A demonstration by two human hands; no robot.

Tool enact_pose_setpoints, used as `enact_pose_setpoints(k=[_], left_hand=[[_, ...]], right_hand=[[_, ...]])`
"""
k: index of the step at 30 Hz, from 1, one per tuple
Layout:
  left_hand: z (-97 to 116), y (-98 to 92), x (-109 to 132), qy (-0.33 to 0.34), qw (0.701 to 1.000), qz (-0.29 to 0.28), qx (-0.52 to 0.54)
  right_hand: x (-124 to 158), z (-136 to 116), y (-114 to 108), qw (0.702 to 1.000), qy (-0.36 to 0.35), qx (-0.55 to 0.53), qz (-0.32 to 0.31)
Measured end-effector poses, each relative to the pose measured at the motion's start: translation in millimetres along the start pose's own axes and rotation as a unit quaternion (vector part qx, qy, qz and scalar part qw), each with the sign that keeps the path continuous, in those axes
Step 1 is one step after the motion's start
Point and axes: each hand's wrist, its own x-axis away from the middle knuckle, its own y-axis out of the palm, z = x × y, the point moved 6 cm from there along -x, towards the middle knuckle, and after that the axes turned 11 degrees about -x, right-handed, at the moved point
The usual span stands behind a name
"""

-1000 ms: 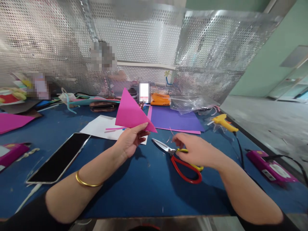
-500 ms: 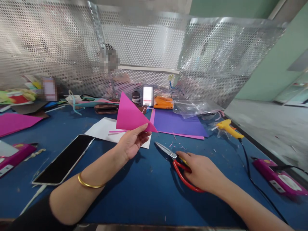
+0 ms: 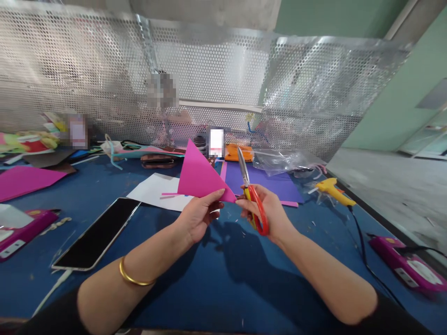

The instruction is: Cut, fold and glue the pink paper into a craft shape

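Note:
A pink paper triangle (image 3: pixel 200 174) stands raised above the table, pinched along its lower edge by my left hand (image 3: pixel 200 214). Beside its right corner is my right hand (image 3: pixel 267 211), closed around scissors (image 3: pixel 256 207) with red and yellow handles. The blades point up and away, and look shut. My right fingertips meet the paper's right corner; whether they pinch it too is hard to tell. Below and behind the triangle lie a white sheet (image 3: pixel 153 190) and a thin pink strip (image 3: pixel 170 194). Purple sheets (image 3: pixel 279 183) lie behind my right hand.
On the left, a phone (image 3: pixel 96 232) with a cable lies on the blue table (image 3: pixel 195 298). To the right sit a yellow glue gun (image 3: pixel 333 190) and a magenta power strip (image 3: pixel 407 263). A perforated metal panel (image 3: pixel 209 60) rises behind.
My right hand has lifted the scissors off the table and turned the blades upward, coming to the triangle's right corner. My left hand still holds the paper, now slightly further right in view.

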Motion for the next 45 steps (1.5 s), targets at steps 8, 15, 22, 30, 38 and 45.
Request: enact_pose_setpoints(k=[8,15,22,30,38,45], left_hand=[[-12,2.7,-5,0.002,0.999,-0.024,-0.028],[-15,12.7,1,0.030,0.993,-0.088,-0.071],[-15,13.4,5,0.045,0.990,-0.100,-0.094],[-5,6.9,-2,0.064,0.993,-0.074,-0.072],[9,-0.5,-4,0.066,0.997,-0.033,0.014],[7,-3.4,-10,0.080,0.995,-0.050,0.028]], right_hand=[[5,13,-5,1.000,-0.007,-0.010,-0.010],[4,11,-7,1.000,-0.022,-0.010,-0.011],[3,11,-7,0.999,-0.022,0.002,-0.026],[2,-3,-13,0.995,-0.052,0.053,-0.059],[19,-14,-24,0.946,-0.088,0.295,-0.097],[20,-16,-29,0.895,-0.141,0.417,-0.075]])
